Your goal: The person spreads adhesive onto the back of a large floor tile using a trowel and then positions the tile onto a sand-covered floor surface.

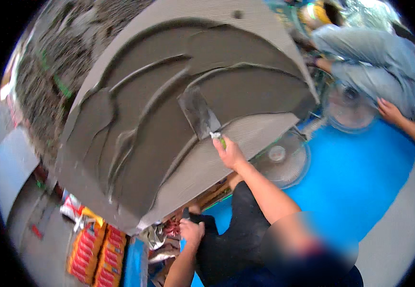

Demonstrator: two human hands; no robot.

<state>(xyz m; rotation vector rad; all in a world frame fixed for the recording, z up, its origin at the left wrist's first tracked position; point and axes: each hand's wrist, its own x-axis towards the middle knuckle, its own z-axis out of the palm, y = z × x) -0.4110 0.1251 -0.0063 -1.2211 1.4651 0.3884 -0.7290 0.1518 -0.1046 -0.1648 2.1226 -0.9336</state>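
Note:
My right hand (227, 153) grips the green handle of a flat steel trowel (197, 112), its rectangular blade lying on wet grey mortar (265, 93). The mortar covers much of a large, pale, ridged board (193, 186) in curved, overlapping strokes, with raised lines between them. Some ridged surface shows bare along the near and far edges. My left hand (191, 231) is low, beside the black cloth over my leg (231, 234), its fingers curled; what they hold, if anything, is too unclear to make out.
A person (370, 57) in jeans sits at right, one hand low beside round clear plastic discs (351, 112). A heap of grey mix (59, 62) lies at upper left. Orange packages (88, 251) and a grey sheet (14, 167) are at left. A blue mat (351, 177) covers the floor.

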